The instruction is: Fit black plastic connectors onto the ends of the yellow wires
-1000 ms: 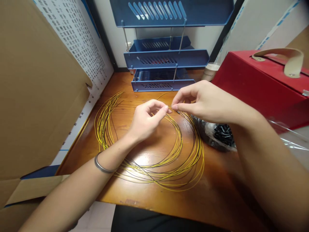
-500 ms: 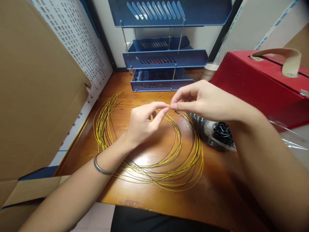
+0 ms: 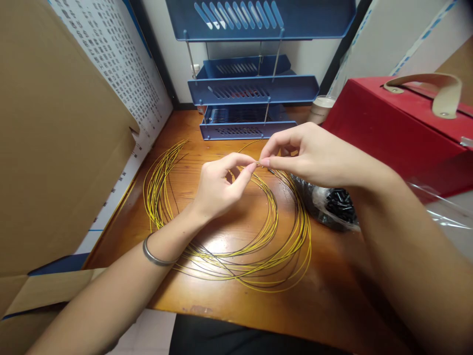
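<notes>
Above the tabletop, my left hand (image 3: 223, 185) and my right hand (image 3: 314, 155) meet fingertip to fingertip, each in a thumb-and-finger pinch. Between the tips shows a tiny yellowish piece of wire (image 3: 257, 164), held from both sides; its exact end is too small to make out. A loose coil of thin yellow and dark wires (image 3: 273, 236) spreads beneath and around both hands. One bundle (image 3: 158, 192) of its ends fans out to the left. The other side of the coil runs up under my right hand, where dark tips partly show.
A clear plastic bag of small black tubes (image 3: 338, 204) lies by my right wrist, before a red box (image 3: 399, 133) with a beige handle. Behind stand a blue tiered tray rack (image 3: 254, 91) and a pale cup (image 3: 320, 109). Cardboard (image 3: 62, 148) borders the wooden table (image 3: 229, 305) at left.
Both hands have shifted very slightly to the left, and a small gap with a bit of wire now shows between the fingertips. The coil lies as before.
</notes>
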Demonstrator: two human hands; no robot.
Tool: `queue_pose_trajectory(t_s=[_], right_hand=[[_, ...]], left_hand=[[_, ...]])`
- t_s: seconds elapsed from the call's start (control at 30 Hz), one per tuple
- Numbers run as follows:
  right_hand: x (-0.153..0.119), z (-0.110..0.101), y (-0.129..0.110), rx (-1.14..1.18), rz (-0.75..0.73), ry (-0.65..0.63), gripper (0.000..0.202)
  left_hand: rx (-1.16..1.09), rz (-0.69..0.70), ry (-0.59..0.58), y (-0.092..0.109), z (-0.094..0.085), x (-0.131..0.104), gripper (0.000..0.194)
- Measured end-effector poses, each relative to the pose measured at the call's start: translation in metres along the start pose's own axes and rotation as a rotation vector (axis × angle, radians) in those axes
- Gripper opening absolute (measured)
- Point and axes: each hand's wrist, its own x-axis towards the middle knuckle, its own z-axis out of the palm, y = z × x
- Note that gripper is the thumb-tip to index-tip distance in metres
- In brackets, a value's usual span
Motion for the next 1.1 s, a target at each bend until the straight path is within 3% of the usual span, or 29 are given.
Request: queue_pose_trajectory(t_s=[0.27,0.63,0.73,0.87,1.0,1.1], right_hand=[[0.0,0.002,-0.005,-0.06,0.015,-0.001,0.018],[0.001,0.01,-0.005,-0.075,-0.031,0.061,0.016],[0.002,0.009,-0.003,-0.072,-0.02,0.058,0.018],[0.002,0.007,0.0,-0.037,-0.006,0.064,0.018],[0.003,0.006,0.002,-0.011,-0.016,0.061,0.017],[0.005,0.007,0.006,0.005,-0.062,0.058,0.017]], left_hand=[[-0.065,-0.093,-0.037,0.001,0.0,0.0,0.015],[-0.644,-0.537,-0.115,0.0,-0.004,0.011,0.012],[-0.569,-0.454,-0.111,-0.001,-0.003,0.009,0.017],[-0.253,-0.228,-0.089,0.001,-0.002,0.003,0.033],[0.065,0.032,-0.064,0.001,-0.002,-0.001,0.02],[0.183,0.181,0.001,-0.002,-0.002,-0.002,0.016]])
